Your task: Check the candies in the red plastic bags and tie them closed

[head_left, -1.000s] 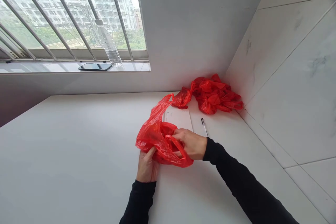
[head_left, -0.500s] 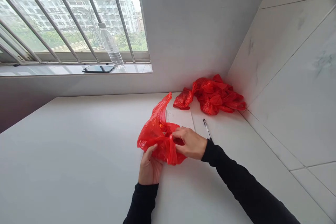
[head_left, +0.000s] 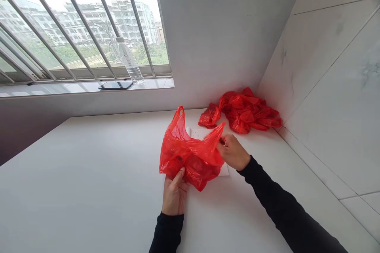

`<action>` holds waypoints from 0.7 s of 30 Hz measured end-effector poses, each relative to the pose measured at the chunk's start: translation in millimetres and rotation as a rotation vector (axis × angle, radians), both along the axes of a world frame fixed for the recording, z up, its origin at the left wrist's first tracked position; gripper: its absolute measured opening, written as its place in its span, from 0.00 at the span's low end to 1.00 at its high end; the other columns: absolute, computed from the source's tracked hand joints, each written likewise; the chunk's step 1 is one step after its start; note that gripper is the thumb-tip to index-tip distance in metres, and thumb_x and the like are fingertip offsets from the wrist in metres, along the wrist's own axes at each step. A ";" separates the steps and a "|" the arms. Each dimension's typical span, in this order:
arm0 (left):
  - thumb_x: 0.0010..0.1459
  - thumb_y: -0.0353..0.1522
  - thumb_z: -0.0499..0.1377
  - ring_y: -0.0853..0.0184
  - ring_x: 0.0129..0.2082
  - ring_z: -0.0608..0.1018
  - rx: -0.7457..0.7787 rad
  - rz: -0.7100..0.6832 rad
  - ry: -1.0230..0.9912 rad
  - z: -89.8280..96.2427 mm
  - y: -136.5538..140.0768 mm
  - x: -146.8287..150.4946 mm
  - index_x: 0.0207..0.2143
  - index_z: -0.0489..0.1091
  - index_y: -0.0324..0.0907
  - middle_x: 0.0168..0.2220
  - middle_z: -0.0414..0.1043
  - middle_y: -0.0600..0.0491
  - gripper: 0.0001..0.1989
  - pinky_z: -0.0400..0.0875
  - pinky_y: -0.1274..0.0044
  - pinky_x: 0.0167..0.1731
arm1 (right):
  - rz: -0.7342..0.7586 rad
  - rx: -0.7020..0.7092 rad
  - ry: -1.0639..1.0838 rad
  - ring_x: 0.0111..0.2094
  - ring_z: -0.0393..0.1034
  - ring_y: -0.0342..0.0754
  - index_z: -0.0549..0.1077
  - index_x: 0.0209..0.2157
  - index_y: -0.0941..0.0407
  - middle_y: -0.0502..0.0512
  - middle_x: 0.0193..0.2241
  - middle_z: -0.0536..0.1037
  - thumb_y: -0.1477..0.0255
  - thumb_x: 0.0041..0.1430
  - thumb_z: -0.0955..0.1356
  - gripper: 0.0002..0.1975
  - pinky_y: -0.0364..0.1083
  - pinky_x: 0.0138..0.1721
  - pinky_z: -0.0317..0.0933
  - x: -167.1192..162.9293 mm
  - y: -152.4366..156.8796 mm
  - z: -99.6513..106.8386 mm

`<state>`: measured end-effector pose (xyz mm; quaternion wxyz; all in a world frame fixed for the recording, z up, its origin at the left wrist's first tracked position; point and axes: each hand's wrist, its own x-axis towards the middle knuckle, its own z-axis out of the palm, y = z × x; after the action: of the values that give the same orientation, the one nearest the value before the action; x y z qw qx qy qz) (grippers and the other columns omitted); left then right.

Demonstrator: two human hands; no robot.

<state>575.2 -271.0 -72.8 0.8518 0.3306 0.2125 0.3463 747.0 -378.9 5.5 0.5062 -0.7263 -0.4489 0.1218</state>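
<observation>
A thin red plastic bag (head_left: 190, 154) with two loop handles is held up over the white table, its left handle standing upright. My left hand (head_left: 175, 189) grips the bag from below, thumb on the near side and the other fingers behind it. At the bag's right side, my right hand (head_left: 234, 151) is closed on the right handle, fingers pinched together. Darker shapes show through the lower part of the bag; what they are I cannot make out. Behind the bag lies a white paper pad (head_left: 225, 170), mostly covered by it.
A heap of crumpled red plastic bags (head_left: 246, 110) lies in the table's far right corner, against the wall. On the window sill stand a clear water bottle (head_left: 130, 63) and, lying flat, a dark phone (head_left: 115, 85). The white table (head_left: 113, 174) spreads to the left.
My right hand has moved right and up, drawing the right handle outward. The bag, bunched before, is now spread with both handles raised. The pen seen earlier is hidden.
</observation>
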 end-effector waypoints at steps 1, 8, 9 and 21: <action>0.55 0.30 0.68 0.55 0.57 0.76 -0.008 -0.002 0.000 1.2 0.0 -0.6 0.56 0.71 0.46 0.56 0.75 0.47 0.25 0.75 0.68 0.51 | -0.009 0.021 0.026 0.26 0.60 0.46 0.67 0.26 0.55 0.49 0.22 0.67 0.68 0.61 0.62 0.10 0.44 0.29 0.56 3.0 -0.8 0.7; 0.60 0.36 0.64 0.55 0.59 0.74 -0.066 0.001 -0.012 6.4 0.1 -3.3 0.56 0.72 0.48 0.55 0.76 0.48 0.21 0.78 0.69 0.50 | -0.010 0.212 0.174 0.26 0.57 0.44 0.61 0.30 0.54 0.49 0.26 0.65 0.56 0.67 0.59 0.17 0.44 0.29 0.56 15.9 -2.6 -0.9; 0.60 0.35 0.64 0.56 0.58 0.75 -0.069 0.003 -0.009 6.5 0.5 -3.8 0.56 0.72 0.49 0.55 0.76 0.49 0.21 0.78 0.69 0.50 | -0.009 0.237 0.203 0.27 0.57 0.44 0.62 0.31 0.54 0.49 0.26 0.65 0.55 0.68 0.59 0.17 0.44 0.30 0.57 17.0 -2.3 -1.4; 0.59 0.48 0.61 0.49 0.52 0.79 -0.035 -0.057 0.234 6.4 -39.5 -58.6 0.44 0.81 0.46 0.51 0.79 0.45 0.19 0.74 0.60 0.53 | 0.048 0.406 0.516 0.30 0.64 0.45 0.68 0.40 0.53 0.51 0.31 0.71 0.54 0.64 0.64 0.16 0.45 0.34 0.62 11.7 -12.7 19.0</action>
<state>516.5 -310.4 -66.3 0.8362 0.3599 0.3071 0.2774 758.7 -391.7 24.5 0.7348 -0.5447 -0.3380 0.2217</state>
